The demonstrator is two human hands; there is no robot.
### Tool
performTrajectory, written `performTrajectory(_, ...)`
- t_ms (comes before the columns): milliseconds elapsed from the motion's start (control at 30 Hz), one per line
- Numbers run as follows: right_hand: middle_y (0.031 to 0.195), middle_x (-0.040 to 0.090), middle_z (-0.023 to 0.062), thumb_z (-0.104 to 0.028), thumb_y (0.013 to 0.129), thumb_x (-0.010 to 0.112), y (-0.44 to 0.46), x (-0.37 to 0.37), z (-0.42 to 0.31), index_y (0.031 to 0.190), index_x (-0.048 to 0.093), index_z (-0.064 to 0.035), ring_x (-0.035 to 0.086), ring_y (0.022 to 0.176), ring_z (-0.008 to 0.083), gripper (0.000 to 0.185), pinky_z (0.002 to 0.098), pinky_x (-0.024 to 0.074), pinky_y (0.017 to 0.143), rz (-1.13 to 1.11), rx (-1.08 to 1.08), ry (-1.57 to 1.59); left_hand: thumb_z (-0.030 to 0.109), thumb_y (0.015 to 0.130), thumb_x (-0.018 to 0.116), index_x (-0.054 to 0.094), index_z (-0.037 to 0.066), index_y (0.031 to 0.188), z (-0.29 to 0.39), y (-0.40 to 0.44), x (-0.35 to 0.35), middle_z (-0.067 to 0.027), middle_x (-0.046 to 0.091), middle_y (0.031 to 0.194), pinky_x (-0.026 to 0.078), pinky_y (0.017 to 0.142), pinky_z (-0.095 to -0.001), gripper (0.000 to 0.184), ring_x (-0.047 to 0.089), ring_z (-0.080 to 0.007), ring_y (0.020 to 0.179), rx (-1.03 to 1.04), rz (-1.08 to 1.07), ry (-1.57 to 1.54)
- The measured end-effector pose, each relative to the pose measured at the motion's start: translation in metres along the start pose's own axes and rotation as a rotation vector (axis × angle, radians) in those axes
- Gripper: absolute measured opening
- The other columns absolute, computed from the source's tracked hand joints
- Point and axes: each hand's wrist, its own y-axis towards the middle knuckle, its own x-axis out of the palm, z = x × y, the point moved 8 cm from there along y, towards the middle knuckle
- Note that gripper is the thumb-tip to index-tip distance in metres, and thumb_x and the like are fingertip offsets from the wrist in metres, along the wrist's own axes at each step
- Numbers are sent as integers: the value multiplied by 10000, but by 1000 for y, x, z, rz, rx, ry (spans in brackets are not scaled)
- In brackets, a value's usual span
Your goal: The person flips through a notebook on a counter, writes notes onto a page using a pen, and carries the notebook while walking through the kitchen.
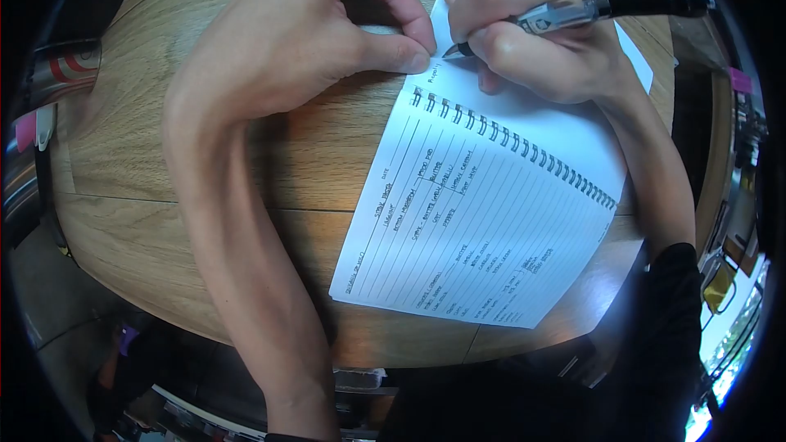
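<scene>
- Nearest to the camera is the bare left forearm (254,254), which rises from the lower edge and bends at the wrist.
- Left hand (303,33): its thumb and index finger curve toward each other, with the tips close together at the page edge. Whether this grip pinches the paper or only presses it, I cannot tell.
- Right hand (540,41): its grip is closed firmly around a pen (602,5), which has a clear barrel and a black end. The pen leans, and its tip is at the upper page (463,86), beside a short handwritten word.
- The notebook (393,262) lies open and slanted on the wooden surface (131,139), under the right hand. Its wire spiral (512,141) runs diagonally between the two pages.
- The lower page (483,221) is ruled and carries several groups of handwritten lines.
- A black sleeve (671,311) covers part of the right arm.
</scene>
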Motion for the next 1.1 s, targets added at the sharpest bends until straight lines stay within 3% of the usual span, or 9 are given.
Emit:
performTrajectory(100,554,596,58,-22,695,627,-1,-2,2,738,706,14,530,435,154,96,279,445,449,104,-121,88,112,678,870,755,32,817,1,0,0,-27,492,1132,376,977,-325,197,480,-193,1139,-2,7,-24)
performTrajectory(333,558,593,63,-23,699,629,-3,7,7,729,694,21,532,452,172,84,283,473,497,9,-102,68,111,685,867,747,25,814,1,0,0,-26,492,1136,390,967,-325,196,491,-188,1127,-14,3,-6)
performTrajectory(533,583,604,66,-28,708,656,-1,3,-2,722,676,7,556,468,182,42,289,474,495,105,-168,177,108,666,876,753,26,826,0,1,0,-24,493,1137,384,975,-323,219,496,-187,1128,-22,-4,-46)
performTrajectory(633,584,600,67,-33,717,663,2,4,-7,742,682,10,568,479,190,53,298,477,497,-25,-41,-56,129,668,883,795,93,849,7,-2,-4,-33,513,1114,373,982,-348,205,469,-211,1114,-135,-30,-153)
performTrajectory(733,583,619,77,-19,743,629,-4,-1,-3,742,685,24,563,459,179,71,292,477,490,124,-168,79,146,676,892,815,126,865,6,-5,-5,-31,516,1110,383,970,-346,205,456,-213,1110,-75,-11,-119)
performTrajectory(867,594,641,86,4,774,586,-15,-19,13,750,683,37,524,418,151,105,294,486,494,379,-38,438,152,678,895,819,133,869,12,-2,-4,-28,511,1113,394,959,-339,207,449,-211,1113,-101,-17,-64)
performTrajectory(967,648,608,104,-55,695,568,0,-9,-12,785,669,2,532,548,187,147,340,477,606,152,-104,177,160,681,895,821,140,871,7,-3,-4,-27,511,1106,388,968,-343,205,444,-214,1118,-292,-77,7)
performTrajectory(1000,701,636,118,-72,728,563,2,-5,-19,845,681,17,552,578,202,188,348,482,647,40,-262,54,153,682,890,820,141,868,4,-1,-3,-29,510,1102,379,976,-349,199,443,-219,1121,-213,-51,-76)
performTrajectory(1100,696,637,117,-106,721,584,-3,0,-4,838,681,17,576,583,213,196,339,496,657,23,-111,190,147,687,879,818,142,863,3,-4,-4,-34,510,1097,359,990,-360,186,442,-224,1124,-118,-22,-121)
